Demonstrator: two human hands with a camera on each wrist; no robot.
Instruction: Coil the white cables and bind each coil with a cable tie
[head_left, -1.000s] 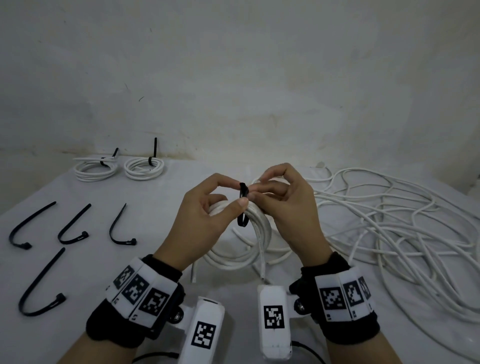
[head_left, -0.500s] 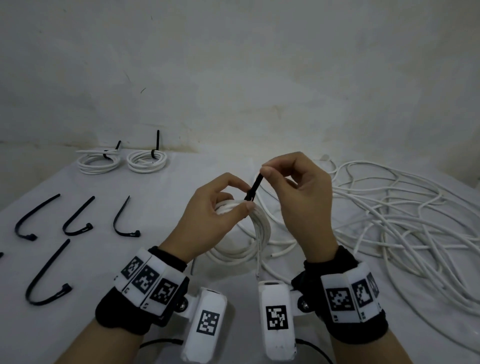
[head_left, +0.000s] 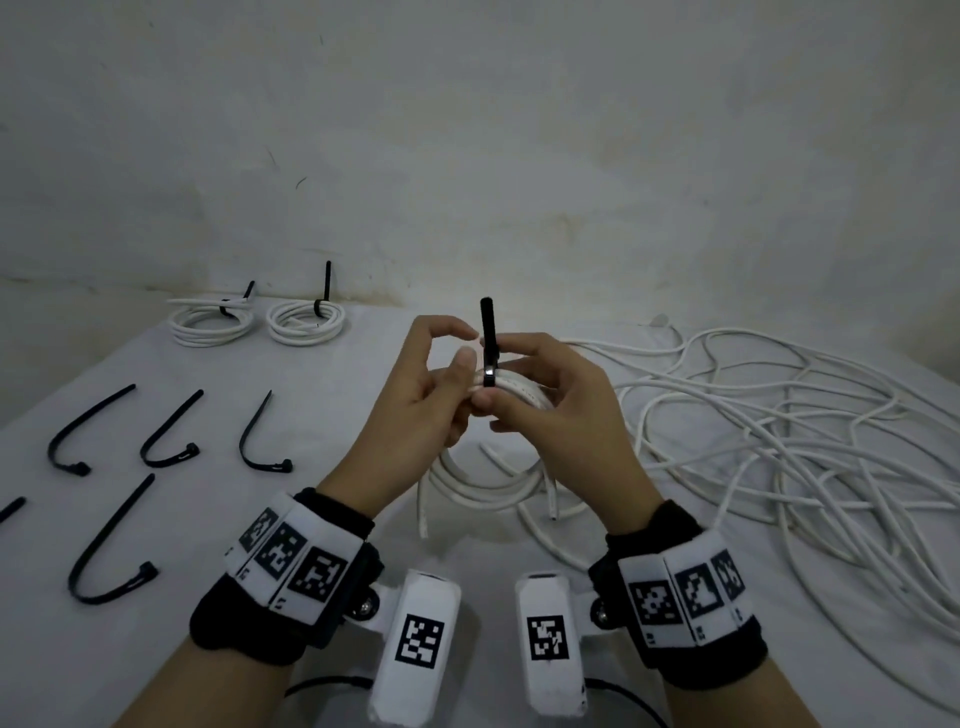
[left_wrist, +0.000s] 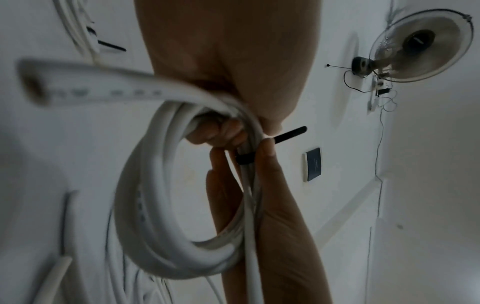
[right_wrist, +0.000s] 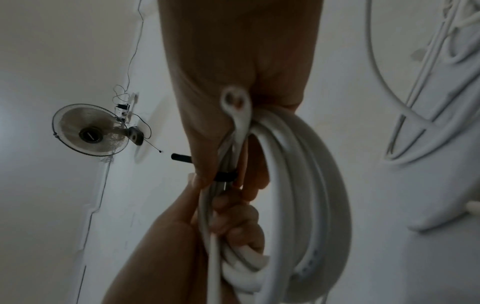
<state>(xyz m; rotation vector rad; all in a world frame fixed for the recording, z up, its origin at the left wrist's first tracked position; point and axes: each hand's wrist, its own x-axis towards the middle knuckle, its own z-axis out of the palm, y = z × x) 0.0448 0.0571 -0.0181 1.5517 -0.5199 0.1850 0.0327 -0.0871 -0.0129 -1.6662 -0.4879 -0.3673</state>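
Both of my hands are raised over the middle of the table (head_left: 363, 332) with a white cable coil (head_left: 498, 483) between them. My left hand (head_left: 415, 410) has its fingers curled round the coil's strands, thumb and forefinger arched above. A black cable tie (head_left: 489, 343) is looped tight round the top of that bundle, its tail standing straight up between my hands. My right hand (head_left: 561, 415) pinches the bundle just beside the tie, thumb underneath and fingers curled over the strands.

The coil is a few loops of round white cable, hanging from my grip, its two cut ends pointing toward the near edge. Along the left edge lie loose black cable ties (head_left: 171, 441), each bent like a hook, well apart from one another. At the far left corner two finished coils (head_left: 260, 325) sit side by side near the wall, each already bound with a black tie. Bare cloth lies between the ties and my hands. To the right, a loose tangle of white cable (head_left: 779, 415) sprawls to the right edge.
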